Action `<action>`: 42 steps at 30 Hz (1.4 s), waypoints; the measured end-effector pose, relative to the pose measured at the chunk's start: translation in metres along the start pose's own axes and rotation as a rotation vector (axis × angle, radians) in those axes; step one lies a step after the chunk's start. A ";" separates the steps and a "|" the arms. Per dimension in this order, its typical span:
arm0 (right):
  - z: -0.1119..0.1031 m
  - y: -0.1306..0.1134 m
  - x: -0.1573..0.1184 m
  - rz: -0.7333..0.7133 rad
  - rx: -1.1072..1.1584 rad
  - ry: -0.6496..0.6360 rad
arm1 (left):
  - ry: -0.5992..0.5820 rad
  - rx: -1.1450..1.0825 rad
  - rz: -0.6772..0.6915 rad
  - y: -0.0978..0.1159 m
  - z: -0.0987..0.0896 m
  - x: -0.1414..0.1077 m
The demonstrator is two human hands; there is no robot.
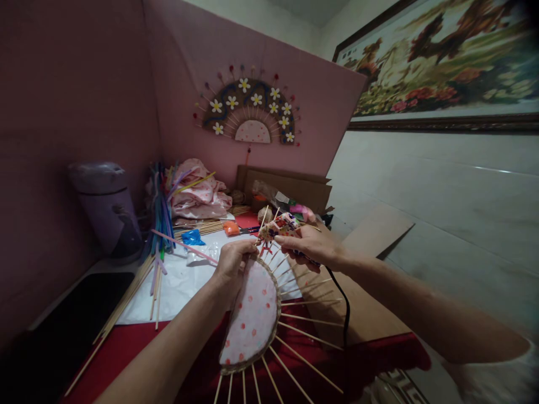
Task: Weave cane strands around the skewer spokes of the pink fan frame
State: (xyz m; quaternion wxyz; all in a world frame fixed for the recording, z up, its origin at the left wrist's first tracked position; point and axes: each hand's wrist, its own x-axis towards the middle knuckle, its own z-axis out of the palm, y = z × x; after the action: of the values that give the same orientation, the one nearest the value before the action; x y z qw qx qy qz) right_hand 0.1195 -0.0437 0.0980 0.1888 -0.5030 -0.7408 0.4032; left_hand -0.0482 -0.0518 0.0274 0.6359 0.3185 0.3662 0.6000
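Over the red tablecloth's [130, 350] near edge, the left hand [233, 261] pinches the dotted semicircular fan [255, 308] at its far corner, apparently steadying it. The right hand [309, 242] grasps a flower-patterned glue gun [278, 226], probably for close aim.

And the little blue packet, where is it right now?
In the head view, the blue packet lies left of centre on the white sheet, between the coloured pipe cleaners on its left and the orange packet on its right.
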 end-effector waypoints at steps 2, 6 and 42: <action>0.000 0.000 0.000 0.003 0.004 0.003 | -0.003 0.006 0.007 0.001 0.001 -0.001; 0.000 -0.002 -0.001 0.024 -0.013 0.009 | 0.005 0.000 -0.007 0.001 0.002 -0.001; -0.001 -0.001 0.000 -0.005 -0.052 0.008 | 0.028 -0.012 0.010 -0.002 0.000 0.001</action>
State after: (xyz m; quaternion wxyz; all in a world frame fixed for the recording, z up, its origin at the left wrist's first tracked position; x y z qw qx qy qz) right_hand 0.1199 -0.0434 0.0991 0.1798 -0.5075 -0.7515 0.3813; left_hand -0.0474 -0.0507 0.0256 0.6295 0.3080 0.3700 0.6099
